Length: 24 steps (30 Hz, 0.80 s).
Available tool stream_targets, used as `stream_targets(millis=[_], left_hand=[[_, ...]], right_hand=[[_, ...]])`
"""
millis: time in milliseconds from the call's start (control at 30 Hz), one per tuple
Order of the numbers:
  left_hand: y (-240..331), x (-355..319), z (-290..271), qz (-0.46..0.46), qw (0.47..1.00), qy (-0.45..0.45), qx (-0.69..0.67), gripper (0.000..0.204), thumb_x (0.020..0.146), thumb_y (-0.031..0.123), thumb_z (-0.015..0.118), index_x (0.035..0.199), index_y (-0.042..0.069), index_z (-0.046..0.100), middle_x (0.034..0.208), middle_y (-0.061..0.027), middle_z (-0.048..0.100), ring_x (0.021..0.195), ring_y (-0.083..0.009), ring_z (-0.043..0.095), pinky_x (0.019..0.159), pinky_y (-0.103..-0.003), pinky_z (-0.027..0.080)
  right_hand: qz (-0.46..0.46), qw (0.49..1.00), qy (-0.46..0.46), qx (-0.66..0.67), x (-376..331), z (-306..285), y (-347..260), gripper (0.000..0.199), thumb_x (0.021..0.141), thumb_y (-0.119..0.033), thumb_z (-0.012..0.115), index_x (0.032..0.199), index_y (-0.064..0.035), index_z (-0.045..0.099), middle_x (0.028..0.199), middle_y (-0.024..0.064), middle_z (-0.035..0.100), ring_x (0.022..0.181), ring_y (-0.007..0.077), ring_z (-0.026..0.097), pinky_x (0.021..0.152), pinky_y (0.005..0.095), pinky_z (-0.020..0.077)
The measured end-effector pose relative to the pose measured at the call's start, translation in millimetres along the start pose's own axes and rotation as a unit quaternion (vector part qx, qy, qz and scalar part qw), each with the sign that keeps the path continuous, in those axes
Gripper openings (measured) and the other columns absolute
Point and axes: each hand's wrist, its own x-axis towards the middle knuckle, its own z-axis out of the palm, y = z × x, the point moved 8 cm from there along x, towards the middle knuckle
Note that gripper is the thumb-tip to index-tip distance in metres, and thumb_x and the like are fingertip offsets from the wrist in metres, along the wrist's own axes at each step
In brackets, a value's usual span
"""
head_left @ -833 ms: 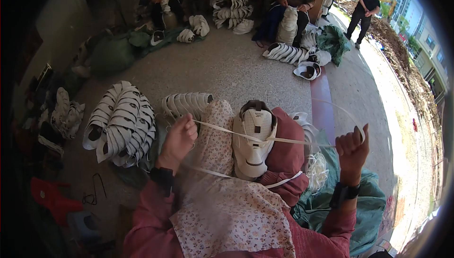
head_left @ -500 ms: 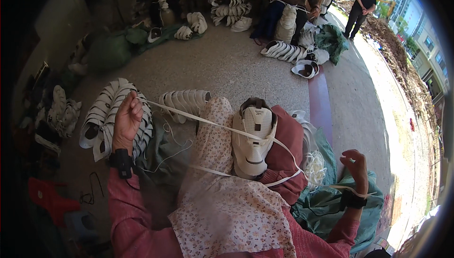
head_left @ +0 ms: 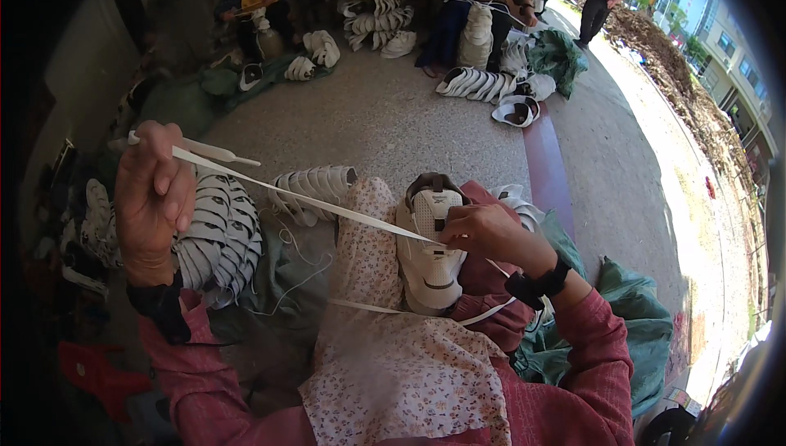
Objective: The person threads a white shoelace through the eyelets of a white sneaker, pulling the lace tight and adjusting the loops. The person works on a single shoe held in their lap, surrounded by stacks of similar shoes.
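A cream shoe upper (head_left: pixel 428 270) rests on my lap with its toe toward me and its dark-lined collar facing away. Stretched taut above it is a flat white shoelace (head_left: pixel 327 207), running from the eyelet area out to the left. My left hand (head_left: pixel 155 192) is raised at far left, fingers curled round the lace, with a loose tip sticking out. At the upper's right side, my right hand (head_left: pixel 495 237) pinches the lace close to the eyelets. Another stretch of lace loops below the toe across my floral apron (head_left: pixel 401 372).
Nested stacks of white shoe uppers (head_left: pixel 217 229) stand left, with another stack (head_left: pixel 315 188) ahead. Green sacking (head_left: pixel 634 323) lies right. A red plastic stool (head_left: pixel 102 376) is lower left. Two seated people handle laces at the back; another person (head_left: pixel 602 0) stands outside.
My right hand has come in from the far right to the upper and now grips the lace. My left hand has moved left and nearer, still holding the lace. The view has shifted slightly.
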Motion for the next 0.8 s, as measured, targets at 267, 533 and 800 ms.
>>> stream_targets(millis=[267,533,800], left_hand=[[-12,-40,-108,0.032,0.902,0.431,-0.005,0.029,0.103,0.021,0.057,0.122,-0.002,0.057,0.088,-0.0016,0.054,0.083,-0.0093,0.054,0.086,-0.029,0.052],[-59,-130,-248,-0.046,0.924,0.365,-0.103,0.032,0.104,0.020,0.056,0.129,-0.001,0.054,0.075,0.0026,0.049,0.056,-0.0046,0.038,0.046,-0.021,0.032],[-174,-88,-95,-0.222,0.912,0.265,0.221,0.026,0.104,0.030,0.055,0.099,0.006,0.065,0.058,0.0121,0.032,0.049,0.0013,0.025,0.044,-0.020,0.016]], right_hand=[[0.054,0.994,0.046,-0.085,0,14,-3,0.009,0.088,-0.018,0.068,0.093,-0.0100,0.067,0.091,0.0083,0.060,0.082,0.0317,0.065,0.068,0.0433,0.0504],[0.099,0.988,0.063,-0.097,6,23,-14,0.009,0.091,-0.019,0.064,0.093,-0.0102,0.063,0.094,0.0101,0.055,0.078,0.0344,0.063,0.063,0.0464,0.0492],[0.097,0.994,0.012,-0.039,8,32,-30,0.010,0.094,-0.017,0.063,0.099,-0.0085,0.064,0.097,0.0106,0.059,0.084,0.0339,0.066,0.068,0.0433,0.0523]])
